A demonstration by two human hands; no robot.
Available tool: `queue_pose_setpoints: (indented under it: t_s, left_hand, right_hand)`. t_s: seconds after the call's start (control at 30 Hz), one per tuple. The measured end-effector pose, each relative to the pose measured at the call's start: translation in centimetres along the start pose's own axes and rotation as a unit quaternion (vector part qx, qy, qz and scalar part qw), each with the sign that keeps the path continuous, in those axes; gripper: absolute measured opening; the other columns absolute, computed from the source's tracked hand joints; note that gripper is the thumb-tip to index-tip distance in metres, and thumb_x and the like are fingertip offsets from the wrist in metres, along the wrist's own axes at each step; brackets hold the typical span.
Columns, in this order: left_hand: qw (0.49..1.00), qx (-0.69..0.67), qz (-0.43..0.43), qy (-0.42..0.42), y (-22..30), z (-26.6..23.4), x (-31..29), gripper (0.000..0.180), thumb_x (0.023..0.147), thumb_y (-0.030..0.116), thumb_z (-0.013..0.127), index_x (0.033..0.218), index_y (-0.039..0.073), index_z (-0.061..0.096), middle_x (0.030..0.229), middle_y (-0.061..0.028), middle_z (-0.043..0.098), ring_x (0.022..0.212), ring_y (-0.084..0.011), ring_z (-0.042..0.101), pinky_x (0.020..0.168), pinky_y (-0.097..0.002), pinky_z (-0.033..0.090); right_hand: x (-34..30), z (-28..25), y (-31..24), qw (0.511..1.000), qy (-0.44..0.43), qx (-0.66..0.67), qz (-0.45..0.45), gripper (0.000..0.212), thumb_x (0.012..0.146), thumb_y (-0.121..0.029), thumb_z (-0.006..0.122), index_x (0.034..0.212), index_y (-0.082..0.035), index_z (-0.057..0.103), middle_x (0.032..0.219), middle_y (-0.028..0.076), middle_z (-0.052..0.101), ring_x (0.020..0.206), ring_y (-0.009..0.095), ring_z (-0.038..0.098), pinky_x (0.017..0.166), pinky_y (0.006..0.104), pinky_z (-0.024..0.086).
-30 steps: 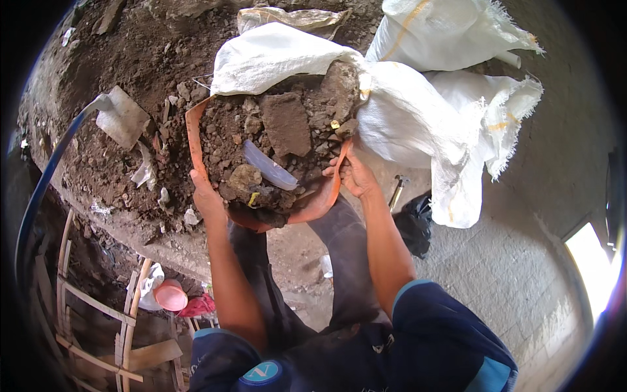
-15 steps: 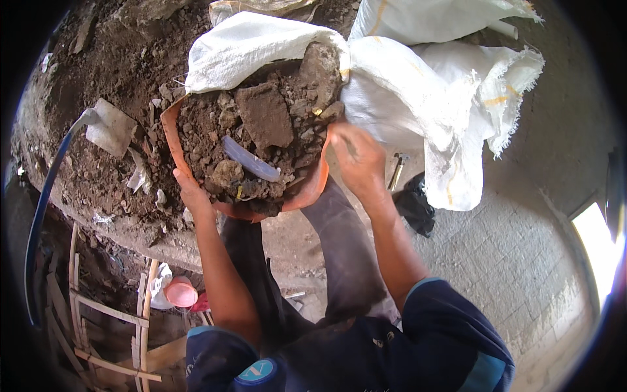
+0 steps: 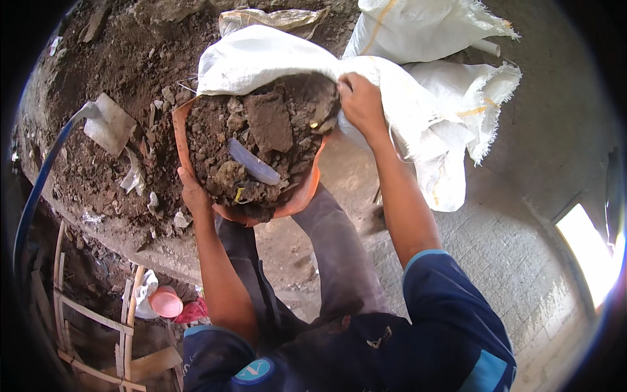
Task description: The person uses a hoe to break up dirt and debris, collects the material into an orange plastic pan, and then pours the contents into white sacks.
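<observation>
The orange tub (image 3: pixel 181 140) is in front of the person, above the legs, and it is filled with brown soil (image 3: pixel 209 150) and rubble. Inside it, a flat brown slab (image 3: pixel 268 122) lies toward 1 o'clock, a bluish curved piece (image 3: pixel 253 162) toward 6, and a rough stone (image 3: pixel 230 173) toward 7, with a small yellow scrap (image 3: pixel 240 195) just beside. The tub has a thin, dusty wall, which bulges at 5 o'clock. A white woven sack (image 3: pixel 264 55) covers its rim at 12 o'clock.

The right hand (image 3: pixel 361 101), at 2 o'clock of the tub, has its fingers curled and pinching the edge of this sack. The left hand (image 3: pixel 194 191) touches the rim at 8 o'clock; its fingers are partly hidden, so I cannot tell how firmly they close. Another bulging sack (image 3: pixel 418 32) lies at 2 o'clock, with its contents hidden. At 9 o'clock, a hoe blade (image 3: pixel 110 124) rests on the soil heap (image 3: pixel 144 65).
</observation>
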State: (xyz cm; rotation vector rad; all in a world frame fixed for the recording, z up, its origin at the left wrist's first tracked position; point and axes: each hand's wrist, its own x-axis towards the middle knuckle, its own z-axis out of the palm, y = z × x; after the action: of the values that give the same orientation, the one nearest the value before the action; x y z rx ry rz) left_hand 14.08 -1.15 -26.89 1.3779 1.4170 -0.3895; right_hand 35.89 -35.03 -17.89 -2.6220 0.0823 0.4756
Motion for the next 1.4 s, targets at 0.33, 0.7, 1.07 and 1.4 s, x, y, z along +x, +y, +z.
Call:
queue_pose_setpoints:
  t_s: [0.33, 0.7, 1.07, 1.4]
  left_hand:
    - [1.0, 0.021, -0.013, 0.018, 1.1, 0.3, -1.3, 0.083, 0.088, 0.074, 0.039, 0.095, -0.005, 0.064, 0.087, -0.0107, 0.062, 0.078, -0.0221, 0.056, 0.072, -0.034, 0.047]
    - [1.0, -0.029, -0.003, -0.008, 2.8, 1.6, -3.1, 0.088, 0.091, 0.07, 0.038, 0.125, -0.009, 0.055, 0.117, -0.0166, 0.061, 0.102, -0.0278, 0.061, 0.091, -0.0373, 0.047]
    - [0.999, 0.031, -0.02, 0.031, 2.8, 1.4, -3.6, 0.097, 0.091, 0.073, 0.035, 0.122, -0.017, 0.052, 0.117, -0.0226, 0.06, 0.102, -0.0319, 0.06, 0.091, -0.0394, 0.046]
    - [0.998, -0.033, -0.005, 0.044, -0.6, 1.1, -2.3, 0.083, 0.091, 0.071, 0.04, 0.081, -0.008, 0.064, 0.07, -0.0088, 0.059, 0.066, -0.0205, 0.053, 0.062, -0.0346, 0.042]
  right_hand:
    - [-4.2, 2.0, -1.8, 0.986, 0.126, 0.108, 0.035, 0.012, 0.082, -0.009, 0.066, 0.092, -0.003, 0.062, 0.084, 0.016, 0.064, 0.075, 0.027, 0.063, 0.069, 0.0378, 0.049]
    - [-5.1, 6.4, -5.0, 0.969, 0.193, -0.015, -0.153, 0.008, 0.071, -0.003, 0.061, 0.07, -0.006, 0.054, 0.067, 0.013, 0.052, 0.066, 0.032, 0.053, 0.065, 0.0438, 0.042]
    - [-9.9, 3.2, -0.8, 0.974, -0.014, -0.026, -0.224, 0.01, 0.063, 0.001, 0.056, 0.068, -0.007, 0.051, 0.069, 0.01, 0.053, 0.072, 0.03, 0.054, 0.073, 0.0424, 0.04]
    - [-0.8, 5.0, -15.5, 0.958, 0.039, 0.013, -0.283, 0.041, 0.074, -0.027, 0.074, 0.105, -0.004, 0.062, 0.107, 0.012, 0.06, 0.106, 0.031, 0.054, 0.088, 0.0442, 0.041]
